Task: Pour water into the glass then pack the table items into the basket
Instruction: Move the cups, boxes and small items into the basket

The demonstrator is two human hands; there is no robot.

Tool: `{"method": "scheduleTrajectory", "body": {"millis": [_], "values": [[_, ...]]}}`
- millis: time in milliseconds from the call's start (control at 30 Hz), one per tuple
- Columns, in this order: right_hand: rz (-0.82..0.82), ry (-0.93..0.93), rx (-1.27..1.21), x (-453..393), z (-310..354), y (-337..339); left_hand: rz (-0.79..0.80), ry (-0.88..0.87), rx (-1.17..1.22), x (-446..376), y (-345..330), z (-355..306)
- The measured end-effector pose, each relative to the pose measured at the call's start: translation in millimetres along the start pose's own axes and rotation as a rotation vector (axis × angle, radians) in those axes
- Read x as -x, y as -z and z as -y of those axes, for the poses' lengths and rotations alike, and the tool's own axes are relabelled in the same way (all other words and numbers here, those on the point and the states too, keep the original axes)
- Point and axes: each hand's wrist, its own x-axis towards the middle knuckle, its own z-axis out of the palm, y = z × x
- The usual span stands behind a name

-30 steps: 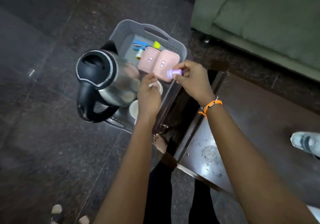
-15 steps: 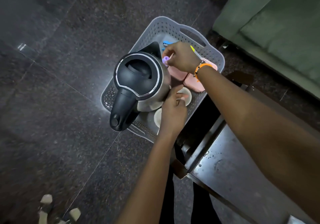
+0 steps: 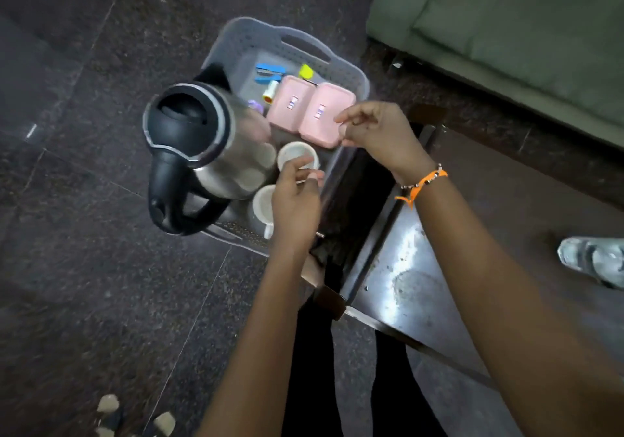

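**Packing the basket, almost finished**

The grey basket point(image 3: 358, 78) stands on the floor beside the bench point(image 3: 405, 268), and nearly all the items already lie in it. The right hand point(image 3: 374, 129) hovers above the pink boxes with its fingers loosely apart and holds nothing. The left hand point(image 3: 295, 200) is above the two cups, fingers half curled; I cannot tell if it touches the rim of the cup point(image 3: 297, 156) or only hovers over it.

In my judgement the step in hand is to settle the cups so that they stand upright, between the kettle point(image 3: 202, 146) and the basket wall. It is better to press them down gently and keep them off the kettle's handle, because the tall kettle may tip.

In the basket I count one kettle, two white cups, two pink boxes point(image 3: 309, 112), one blue stapler point(image 3: 268, 73), one yellow-green small thing point(image 3: 306, 71), one small white roll point(image 3: 271, 92) and one purple thing point(image 3: 255, 105), half hidden. One glass point(image 3: 594, 259) lies on the bench, well apart from the basket.
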Motion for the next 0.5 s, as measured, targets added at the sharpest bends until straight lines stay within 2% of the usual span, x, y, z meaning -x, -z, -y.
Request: {"method": "scheduleTrajectory", "body": {"millis": [200, 500], "values": [[-0.121, -0.155, -0.257, 100.3, -70.5, 56.3, 0.111, -0.055, -0.104, 59.8, -55.6, 28.1], [-0.465, -0.456, -0.365, 252.8, -231.7, 148.0, 0.491, -0.009, -0.405, 173.4, -188.9, 103.4]]}}
